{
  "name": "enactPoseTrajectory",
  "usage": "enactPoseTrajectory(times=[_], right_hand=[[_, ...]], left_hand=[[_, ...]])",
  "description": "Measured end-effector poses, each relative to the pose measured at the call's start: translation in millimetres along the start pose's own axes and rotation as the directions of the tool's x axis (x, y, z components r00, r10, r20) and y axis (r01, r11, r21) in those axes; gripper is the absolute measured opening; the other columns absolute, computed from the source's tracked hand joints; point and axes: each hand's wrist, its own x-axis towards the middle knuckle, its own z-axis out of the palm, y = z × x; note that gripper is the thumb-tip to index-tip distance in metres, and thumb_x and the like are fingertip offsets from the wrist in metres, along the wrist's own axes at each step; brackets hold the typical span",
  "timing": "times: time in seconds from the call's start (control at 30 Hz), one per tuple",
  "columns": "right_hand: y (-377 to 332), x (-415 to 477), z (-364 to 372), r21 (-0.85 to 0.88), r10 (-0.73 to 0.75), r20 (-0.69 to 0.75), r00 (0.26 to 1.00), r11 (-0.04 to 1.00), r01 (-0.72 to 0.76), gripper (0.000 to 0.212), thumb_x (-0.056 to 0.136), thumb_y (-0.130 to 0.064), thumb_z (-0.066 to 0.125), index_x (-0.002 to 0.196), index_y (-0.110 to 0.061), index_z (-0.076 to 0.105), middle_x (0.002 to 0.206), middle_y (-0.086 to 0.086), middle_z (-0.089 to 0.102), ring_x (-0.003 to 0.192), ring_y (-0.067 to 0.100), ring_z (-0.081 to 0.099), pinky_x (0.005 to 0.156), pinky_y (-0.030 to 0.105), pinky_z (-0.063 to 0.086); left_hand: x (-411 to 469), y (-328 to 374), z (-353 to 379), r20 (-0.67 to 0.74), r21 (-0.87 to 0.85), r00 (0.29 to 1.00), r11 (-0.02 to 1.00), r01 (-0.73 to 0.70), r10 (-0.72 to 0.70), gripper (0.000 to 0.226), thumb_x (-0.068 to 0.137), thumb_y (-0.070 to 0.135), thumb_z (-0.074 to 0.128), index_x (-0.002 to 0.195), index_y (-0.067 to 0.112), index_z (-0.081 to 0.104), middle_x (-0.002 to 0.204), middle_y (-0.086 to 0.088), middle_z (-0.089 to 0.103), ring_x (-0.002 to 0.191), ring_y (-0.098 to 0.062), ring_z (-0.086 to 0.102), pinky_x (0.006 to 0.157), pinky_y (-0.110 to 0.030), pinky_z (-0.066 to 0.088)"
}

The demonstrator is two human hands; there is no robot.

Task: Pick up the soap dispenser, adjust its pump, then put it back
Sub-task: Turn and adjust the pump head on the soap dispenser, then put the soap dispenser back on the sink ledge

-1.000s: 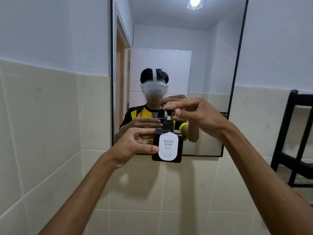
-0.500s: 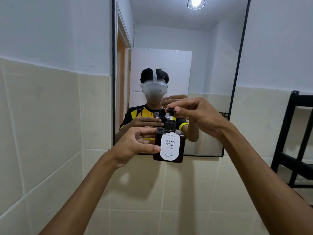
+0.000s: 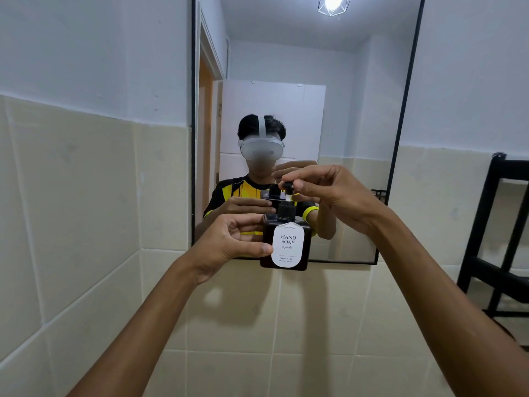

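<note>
A dark brown square soap dispenser (image 3: 286,245) with a white "HAND SOAP" label is held up in the air in front of the mirror's lower edge. My left hand (image 3: 229,242) grips its left side, thumb across the front. My right hand (image 3: 326,193) pinches the black pump head (image 3: 287,185) from above with thumb and fingers. The pump is raised, with a short white stem showing above the black collar. The nozzle's direction is hidden by my fingers.
A black-framed mirror (image 3: 400,138) hangs on the wall and reflects a person with a headset and both hands. Beige tiles (image 3: 71,210) cover the lower wall. A black rack (image 3: 492,233) stands at the right edge.
The pump head has risen, and a white stem now shows above the collar. My right hand stays pinched on it. The bottle has shifted slightly right.
</note>
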Motion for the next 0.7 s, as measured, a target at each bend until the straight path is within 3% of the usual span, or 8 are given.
enactPoseTrajectory(times=[0.17, 0.27, 0.4, 0.53, 0.7], right_hand=[[2.8, -14.3, 0.4, -0.095, 0.007, -0.082, 0.997, 0.995, -0.014, 0.035, 0.098, -0.015, 0.063, 0.133, -0.009, 0.066, 0.129, 0.008, 0.073, 0.114, 0.017, 0.072, 0.088, 0.025, 0.057], [14.0, -32.5, 3.3, -0.151, -0.001, -0.088, 0.996, 0.988, -0.013, 0.042, 0.095, -0.026, 0.068, 0.135, -0.016, 0.064, 0.137, 0.006, 0.066, 0.125, 0.019, 0.065, 0.097, 0.030, 0.056], [33.3, -53.0, 14.2, -0.069, 0.089, -0.071, 0.993, 0.993, -0.094, 0.065, 0.077, -0.038, 0.078, 0.137, -0.021, 0.061, 0.142, 0.010, 0.060, 0.129, 0.029, 0.060, 0.098, 0.033, 0.054], [43.5, -67.4, 18.9, 0.003, 0.131, -0.115, 0.985, 0.991, -0.131, 0.065, 0.071, -0.028, 0.085, 0.132, -0.022, 0.065, 0.132, 0.012, 0.069, 0.124, 0.038, 0.062, 0.088, 0.030, 0.058], [56.3, -87.4, 20.2, 0.042, 0.178, -0.102, 0.979, 0.984, -0.175, 0.063, 0.071, -0.008, 0.087, 0.128, -0.021, 0.066, 0.127, 0.006, 0.073, 0.119, 0.028, 0.070, 0.094, 0.037, 0.059]], left_hand=[[0.2, -1.4, 0.1, -0.048, -0.055, 0.998, 0.998, -0.042, 0.039, 0.054, 0.069, -0.005, 0.077, 0.119, 0.015, 0.070, 0.121, -0.006, 0.076, 0.110, -0.025, 0.073, 0.087, -0.029, 0.061], [0.6, -1.5, -0.5, -0.078, -0.081, 0.995, 0.995, -0.062, 0.056, 0.061, 0.061, 0.006, 0.084, 0.120, 0.013, 0.069, 0.126, -0.012, 0.073, 0.120, -0.035, 0.066, 0.089, -0.029, 0.061], [1.7, -2.0, 4.6, -0.104, -0.091, 0.992, 0.993, -0.079, 0.069, 0.062, 0.060, 0.012, 0.084, 0.120, 0.015, 0.069, 0.128, -0.015, 0.071, 0.121, -0.036, 0.065, 0.096, -0.035, 0.059], [1.1, -5.7, 13.2, -0.094, -0.037, 0.994, 0.997, -0.062, 0.058, 0.067, 0.067, -0.001, 0.087, 0.129, 0.011, 0.063, 0.127, -0.012, 0.072, 0.116, -0.032, 0.070, 0.095, -0.041, 0.059], [-8.0, -17.2, 23.0, -0.098, 0.067, 0.995, 0.998, 0.000, 0.006, 0.068, 0.066, -0.002, 0.081, 0.130, 0.010, 0.061, 0.119, -0.003, 0.075, 0.108, -0.013, 0.074, 0.086, -0.024, 0.060]])
